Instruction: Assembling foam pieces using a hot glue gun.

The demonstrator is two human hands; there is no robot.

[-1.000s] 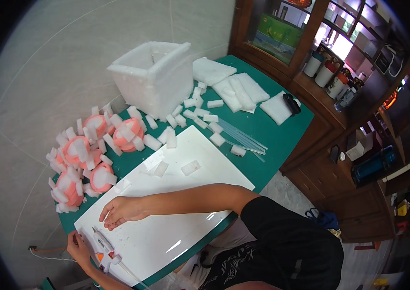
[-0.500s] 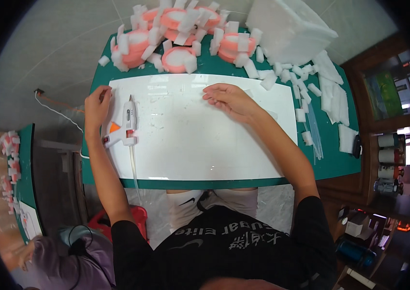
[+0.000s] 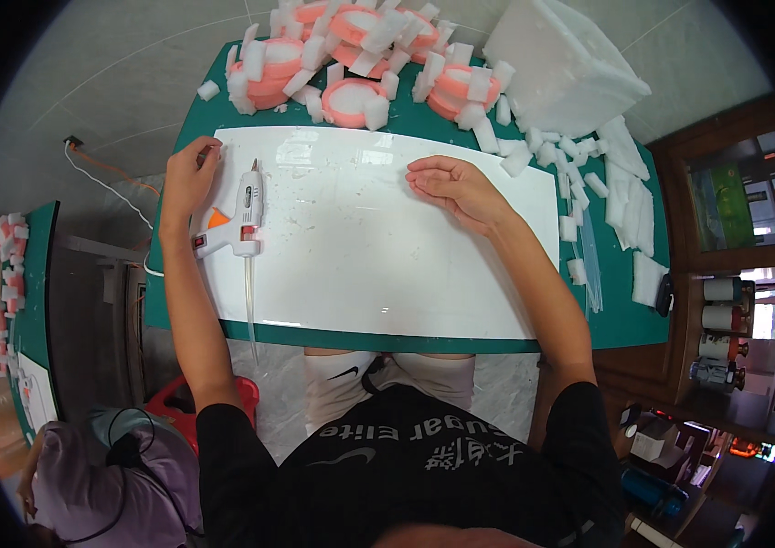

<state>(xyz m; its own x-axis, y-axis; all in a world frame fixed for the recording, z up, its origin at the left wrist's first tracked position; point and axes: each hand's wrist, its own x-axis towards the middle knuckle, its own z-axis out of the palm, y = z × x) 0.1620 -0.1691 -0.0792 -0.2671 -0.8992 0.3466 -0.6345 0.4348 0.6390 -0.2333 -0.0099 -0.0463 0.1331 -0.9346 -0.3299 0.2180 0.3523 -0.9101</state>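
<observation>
2 hands now rest apart on the white board (image 3: 360, 256): since 0.5 s ago the left hand (image 3: 188, 175) has slid to its far-left corner, grip loose and empty, off the glue gun (image 3: 239, 217) lying just beside it. Right hand (image 3: 453, 187) lies open, empty.

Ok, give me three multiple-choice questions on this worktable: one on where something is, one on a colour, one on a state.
1. Where does the glue gun lie?
A. on the white board
B. on the floor
C. in the foam box

2. What colour are the foam rings?
A. blue
B. pink
C. black

3. What is the right hand doing?
A. gripping scissors
B. resting empty on the board
C. lifting the box

A: the gun lies on the board beside the left hand. B: the rings show pink. B: fingers curled, nothing held.
</observation>
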